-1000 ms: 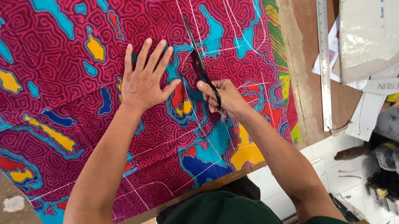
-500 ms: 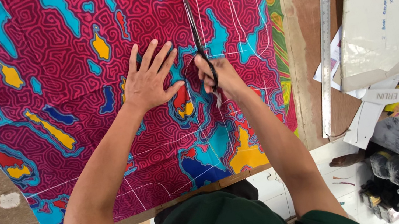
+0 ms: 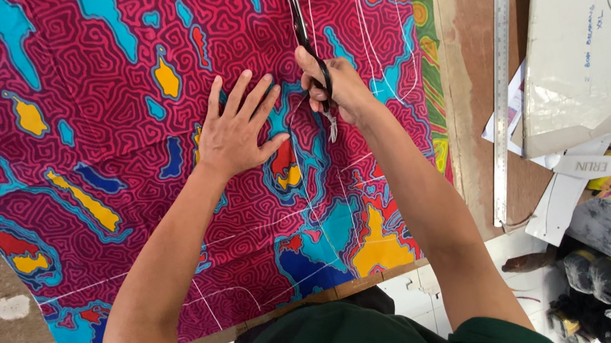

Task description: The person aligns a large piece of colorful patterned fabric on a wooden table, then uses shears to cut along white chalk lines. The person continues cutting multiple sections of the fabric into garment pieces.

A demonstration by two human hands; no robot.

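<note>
Head view: right hand (image 3: 337,90) gripping scissors (image 3: 299,26) on patterned fabric (image 3: 99,91).

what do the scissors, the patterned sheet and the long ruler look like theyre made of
Scissors: dark, likely metal, with thin rigid blades. Patterned sheet: apparently woven cloth, matte, lying limp and flat with chalk lines. Long ruler: pale grey, probably aluminium or steel, with a dull sheen.

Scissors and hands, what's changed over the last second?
The right hand has worked the black scissors farther up the patterned fabric, away from the person, along the chalk line. The left hand slid up beside it, still flat on the cloth. The metal ruler stayed put.
</note>
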